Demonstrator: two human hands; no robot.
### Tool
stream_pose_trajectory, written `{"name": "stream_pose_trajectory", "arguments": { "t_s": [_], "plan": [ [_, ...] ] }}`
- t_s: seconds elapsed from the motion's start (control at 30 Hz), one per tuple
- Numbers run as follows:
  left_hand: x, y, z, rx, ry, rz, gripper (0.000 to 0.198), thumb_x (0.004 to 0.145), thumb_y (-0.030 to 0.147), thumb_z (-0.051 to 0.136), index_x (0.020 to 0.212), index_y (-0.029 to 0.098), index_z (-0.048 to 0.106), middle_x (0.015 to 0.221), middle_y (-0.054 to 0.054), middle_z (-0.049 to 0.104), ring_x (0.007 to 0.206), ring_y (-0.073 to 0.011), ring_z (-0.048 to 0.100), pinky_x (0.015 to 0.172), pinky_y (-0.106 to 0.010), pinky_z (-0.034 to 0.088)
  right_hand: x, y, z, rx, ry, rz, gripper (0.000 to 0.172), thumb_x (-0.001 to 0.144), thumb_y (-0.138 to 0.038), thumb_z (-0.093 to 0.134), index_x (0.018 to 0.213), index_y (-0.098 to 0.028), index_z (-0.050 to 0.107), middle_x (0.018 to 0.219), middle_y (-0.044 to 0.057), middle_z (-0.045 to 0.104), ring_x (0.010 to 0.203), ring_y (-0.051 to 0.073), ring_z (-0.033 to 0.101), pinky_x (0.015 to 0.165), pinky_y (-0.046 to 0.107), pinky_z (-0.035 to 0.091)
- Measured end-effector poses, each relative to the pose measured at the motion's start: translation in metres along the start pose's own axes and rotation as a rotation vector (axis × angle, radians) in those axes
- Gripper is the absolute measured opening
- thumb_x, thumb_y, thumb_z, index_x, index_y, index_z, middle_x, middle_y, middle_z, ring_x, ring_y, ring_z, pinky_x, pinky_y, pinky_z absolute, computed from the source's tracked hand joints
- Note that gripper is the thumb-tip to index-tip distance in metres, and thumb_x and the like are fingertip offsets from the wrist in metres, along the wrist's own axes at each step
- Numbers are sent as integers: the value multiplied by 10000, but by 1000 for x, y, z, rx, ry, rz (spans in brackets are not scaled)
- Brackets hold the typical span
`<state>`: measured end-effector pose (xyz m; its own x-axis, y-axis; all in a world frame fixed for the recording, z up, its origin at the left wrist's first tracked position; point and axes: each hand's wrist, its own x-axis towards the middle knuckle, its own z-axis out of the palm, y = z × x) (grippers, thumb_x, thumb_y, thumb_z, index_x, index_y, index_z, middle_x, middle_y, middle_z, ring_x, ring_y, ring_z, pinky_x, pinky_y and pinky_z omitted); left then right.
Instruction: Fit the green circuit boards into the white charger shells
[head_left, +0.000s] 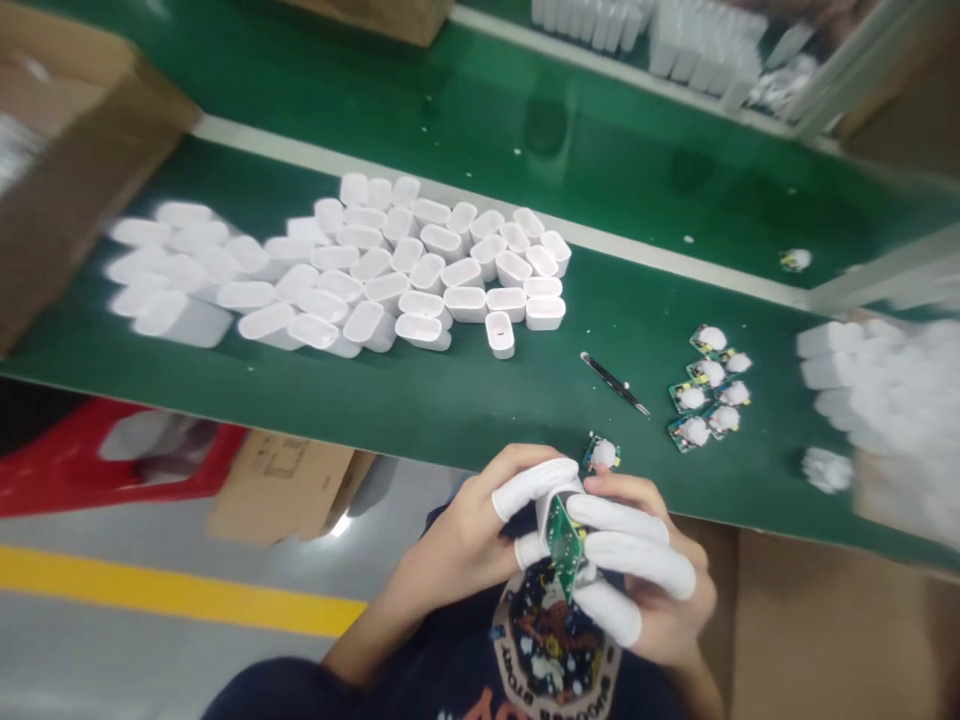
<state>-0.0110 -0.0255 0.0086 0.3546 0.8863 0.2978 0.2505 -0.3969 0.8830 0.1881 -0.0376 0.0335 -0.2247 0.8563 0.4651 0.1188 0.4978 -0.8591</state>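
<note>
My left hand (pixel 487 520), with white finger cots on some fingers, is closed around a white plastic housing (pixel 549 505), which the fingers partly cover. My right hand (pixel 637 555), also in finger cots, pinches a green circuit board (pixel 564 545) at the housing's open end. Whether the board is partly inside the housing I cannot tell. Just beyond my hands, another circuit board with a white blob on it (pixel 602 453) lies near the table's front edge. Black tweezers (pixel 615 384) rest on the green table farther back.
Many white housings (pixel 405 265) stand grouped on the green table (pixel 360 400) at left and centre. Several circuit boards (pixel 709 385) lie to the right, near piled white parts (pixel 885 390). A cardboard box (pixel 97 180) stands far left; a red bin (pixel 172 455) is below the table.
</note>
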Motion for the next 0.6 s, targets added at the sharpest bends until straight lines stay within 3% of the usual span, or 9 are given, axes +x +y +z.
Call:
{"name": "stream_pose_trajectory", "arguments": {
  "t_s": [0.33,0.6],
  "plan": [
    [-1,-8,4,-2,13,35,491,968,198,698,1431,276,553,1201,-80,683,1031,-217,731,857,-289,638,1,0,8,-96,54,-10,505,854,-75,786,1314,-278,743,1068,95,841,1142,297,762,1016,487,639],
    [-1,-18,15,-142,39,-41,499,924,192,753,1395,279,615,1223,-74,667,1048,-212,735,812,-258,655,3,5,16,-62,149,13,465,834,-48,780,1245,-263,773,1040,80,839,1095,266,766,949,389,651]
  ]
}}
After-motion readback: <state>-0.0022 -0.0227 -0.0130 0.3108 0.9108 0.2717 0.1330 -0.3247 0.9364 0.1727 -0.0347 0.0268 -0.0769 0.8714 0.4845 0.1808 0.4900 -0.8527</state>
